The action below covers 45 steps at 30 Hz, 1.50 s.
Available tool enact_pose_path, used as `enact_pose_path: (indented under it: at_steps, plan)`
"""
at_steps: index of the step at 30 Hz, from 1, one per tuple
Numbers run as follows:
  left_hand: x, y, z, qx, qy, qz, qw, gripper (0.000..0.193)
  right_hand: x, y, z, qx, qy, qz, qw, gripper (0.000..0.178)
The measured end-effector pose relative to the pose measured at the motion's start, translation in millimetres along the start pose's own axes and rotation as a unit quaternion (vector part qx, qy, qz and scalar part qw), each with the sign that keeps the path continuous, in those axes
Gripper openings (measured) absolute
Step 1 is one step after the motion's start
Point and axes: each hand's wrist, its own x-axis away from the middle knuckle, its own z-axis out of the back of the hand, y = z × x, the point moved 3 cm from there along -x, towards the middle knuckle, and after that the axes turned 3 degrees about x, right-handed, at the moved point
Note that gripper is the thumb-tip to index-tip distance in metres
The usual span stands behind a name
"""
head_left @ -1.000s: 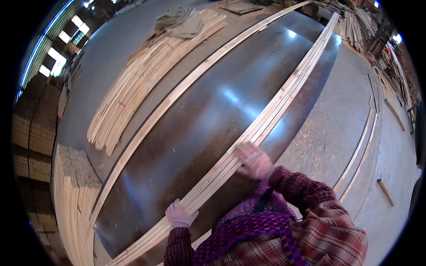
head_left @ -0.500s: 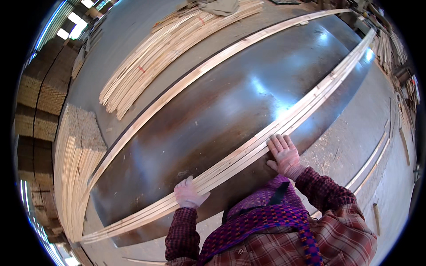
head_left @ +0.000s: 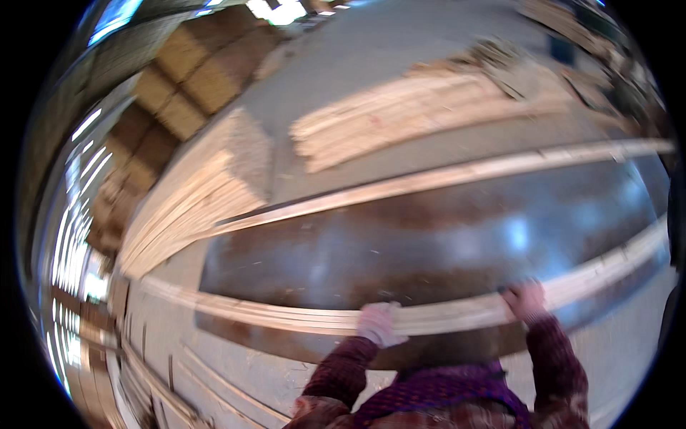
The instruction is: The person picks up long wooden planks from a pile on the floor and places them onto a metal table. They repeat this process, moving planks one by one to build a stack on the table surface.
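A bundle of several long, pale wooden strips (head_left: 279, 314) lies side by side across the near part of a dark, shiny table (head_left: 371, 257). My left hand (head_left: 381, 325) is closed over the strips near the middle of the view, thumb on the near side. Further right, my right hand (head_left: 527, 300) wraps round the same bundle, its fingers over the far edge; motion smears it somewhat. At the left, the strips reach past the table's end. Along the far edge of the table runs another long wooden strip (head_left: 429, 182).
Beyond the table, a pile of wooden strips (head_left: 429, 111) lies on the floor with a crumpled cloth (head_left: 504, 64) on it. A tall stack of strips (head_left: 193, 186) stands off the left end, with bundled stacks (head_left: 186, 86) behind. Loose strips (head_left: 221, 382) lie at lower left.
My view has swung to the left. My right hand was lying flat with fingers spread on the strips; now it is curled round them. My left hand is still on the bundle.
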Motion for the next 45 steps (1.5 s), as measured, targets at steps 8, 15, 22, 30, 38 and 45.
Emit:
enact_pose_path:
  at_steps: [8, 15, 22, 30, 38, 45]
  plan:
    - [4, 0, 1, 0.017, -0.024, 0.014, 0.999, 0.104, -7, 32, -25, 0.001, 0.084, 0.058, 0.995, 0.017]
    - [4, -1, 2, 0.027, -0.028, 0.010, 0.999, 0.102, -7, -68, -21, 0.154, -0.123, 0.205, 0.959, 0.106]
    - [2, 1, 4, 0.022, -0.026, 0.005, 0.999, 0.098, -10, -88, -29, 0.198, -0.182, 0.181, 0.946, 0.111]
    - [9, 1, 8, 0.040, -0.005, 0.007, 0.999, 0.098, -12, -86, -32, 0.171, -0.154, 0.177, 0.957, 0.097]
    - [4, -2, -2, 0.046, 0.000, 0.000, 0.999, 0.097, -10, -94, -19, 0.180, -0.151, 0.200, 0.951, 0.096]
    - [6, 1, -1, -0.043, 0.091, -0.053, 0.994, 0.101, -9, -101, 9, 0.132, -0.212, 0.197, 0.948, 0.091]
